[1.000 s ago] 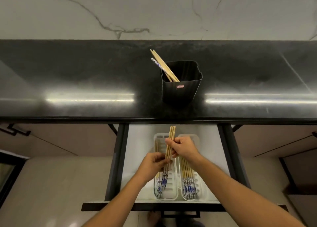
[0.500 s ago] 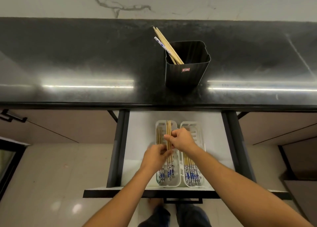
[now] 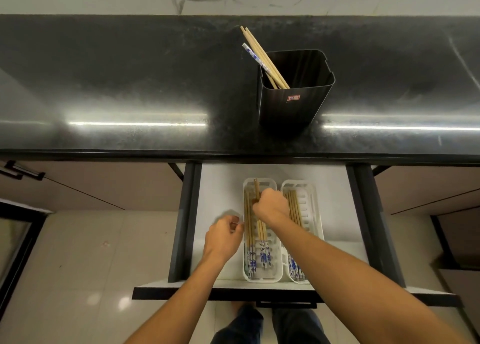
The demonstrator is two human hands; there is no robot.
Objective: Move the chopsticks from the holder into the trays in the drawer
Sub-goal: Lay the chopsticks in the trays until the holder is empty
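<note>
Change: left hand (image 3: pixel 224 235) has let go of the bundle (image 3: pixel 256 190) it was helping to square up. It now sits just left of the left tray (image 3: pixel 262 280), fingers loosely curled, holding nothing that shows.

Right hand (image 3: pixel 270 206) has brought the bundle down into the left tray alone. Fingers are curled round the sticks near their plain ends, and the patterned ends lie toward the near end of the left tray, alongside the sticks already there.

Meaning: this batch looks about placed, only the release is left.

Right tray (image 3: pixel 311 203), touching the left tray's right side, already holds a row.

Not done: holder (image 3: pixel 293 107), on the counter (image 3: pixel 130 83) well beyond the left tray, has a few chopsticks (image 3: pixel 259 55) leaning out. Probably one more trip.
</note>
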